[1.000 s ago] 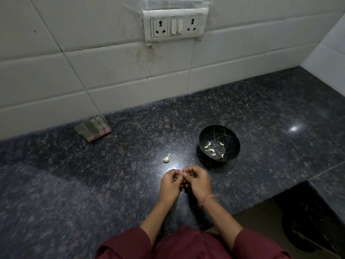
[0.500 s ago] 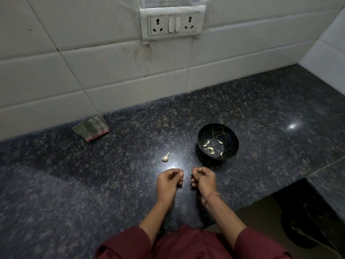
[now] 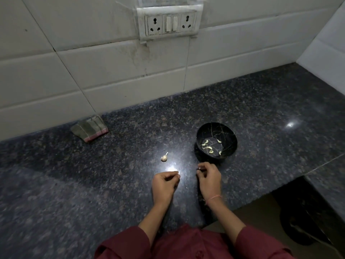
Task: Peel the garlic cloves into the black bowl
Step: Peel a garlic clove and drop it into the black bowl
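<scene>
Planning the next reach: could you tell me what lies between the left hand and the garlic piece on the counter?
In the head view, only bare counter with a glare separates the left hand and garlic piece.

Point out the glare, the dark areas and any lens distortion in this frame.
Head view: a bright glare patch on the granite countertop just beyond the left hand, and a smaller one to the right of the black bowl. The head view is dim overall, darkest at bottom left and under the counter at right. Its wide lens bows the tile lines on the wall.

Seemingly peeled cloves (image 3: pixel 209 147) in black bowl (image 3: pixel 230 134)
</scene>
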